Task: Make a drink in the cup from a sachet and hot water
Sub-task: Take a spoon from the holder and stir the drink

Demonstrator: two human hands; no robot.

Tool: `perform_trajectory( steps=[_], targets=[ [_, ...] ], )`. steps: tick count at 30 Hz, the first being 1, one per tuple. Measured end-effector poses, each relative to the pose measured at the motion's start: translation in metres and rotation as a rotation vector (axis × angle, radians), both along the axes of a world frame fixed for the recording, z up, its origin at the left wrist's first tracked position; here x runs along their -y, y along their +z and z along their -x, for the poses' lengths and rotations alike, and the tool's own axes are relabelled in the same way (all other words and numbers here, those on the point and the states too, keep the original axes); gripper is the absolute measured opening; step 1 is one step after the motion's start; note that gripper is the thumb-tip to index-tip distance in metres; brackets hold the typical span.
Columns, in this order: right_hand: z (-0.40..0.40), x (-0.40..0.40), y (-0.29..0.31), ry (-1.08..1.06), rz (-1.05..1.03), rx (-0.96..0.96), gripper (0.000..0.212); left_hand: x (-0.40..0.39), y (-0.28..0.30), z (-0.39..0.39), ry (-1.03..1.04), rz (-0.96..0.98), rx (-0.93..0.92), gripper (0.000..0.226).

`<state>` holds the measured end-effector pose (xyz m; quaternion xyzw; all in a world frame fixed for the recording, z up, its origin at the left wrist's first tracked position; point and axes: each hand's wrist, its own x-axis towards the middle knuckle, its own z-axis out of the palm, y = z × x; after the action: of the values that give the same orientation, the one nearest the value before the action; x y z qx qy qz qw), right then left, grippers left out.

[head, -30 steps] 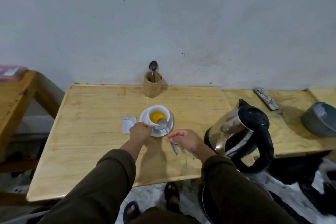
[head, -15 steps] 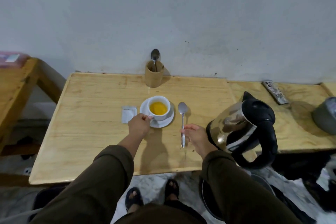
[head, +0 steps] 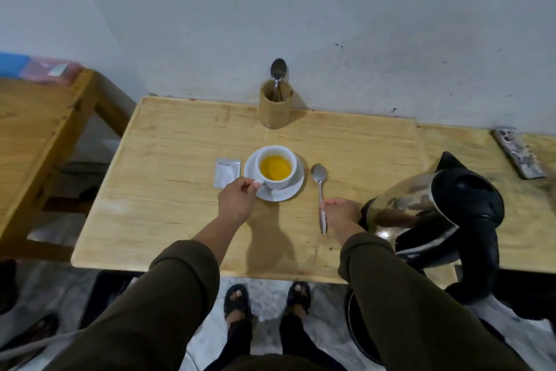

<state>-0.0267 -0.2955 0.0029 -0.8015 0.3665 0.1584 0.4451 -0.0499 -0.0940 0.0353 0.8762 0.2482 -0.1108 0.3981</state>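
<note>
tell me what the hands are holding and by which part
The left hand pinches the cup by its handle; the right hand grips the spoon at its handle.

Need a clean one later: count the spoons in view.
2. One spoon lies on the table right of the saucer, handle at the right hand. Another stands in the wooden holder; it may hide more.

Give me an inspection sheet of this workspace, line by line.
Surface: wooden table, bare wood, against the wall.
Job's things: cup of yellow drink on saucer; sachet flat beside it; spoon lying on the table; kettle.
Clutter: wooden holder with a second spoon; remote.
Hands: left hand at the cup's handle; right hand on the spoon's handle.
Cables: nothing seen.
Surroundings: second wooden table; tiled floor.
</note>
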Motion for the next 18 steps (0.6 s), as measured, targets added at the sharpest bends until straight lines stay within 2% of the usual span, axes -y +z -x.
perform_trajectory(
  steps=[5, 7, 18],
  targets=[
    [-0.0043, -0.0013, -0.002, -0.002, 0.011, -0.024, 0.01, 0.0005, -0.0019, 0.0018, 0.024, 0.004, 0.011, 0.034],
    [-0.0044, -0.0023, -0.0008, 0.001, 0.011, -0.028, 0.002, 0.001, -0.0016, 0.0031, 0.036, 0.01, 0.014, 0.034],
    [-0.0062, -0.0045, 0.0001, 0.086, 0.092, -0.086, 0.017, 0.0008, -0.0024, 0.0071, 0.085, 0.093, 0.039, 0.032]
  ],
)
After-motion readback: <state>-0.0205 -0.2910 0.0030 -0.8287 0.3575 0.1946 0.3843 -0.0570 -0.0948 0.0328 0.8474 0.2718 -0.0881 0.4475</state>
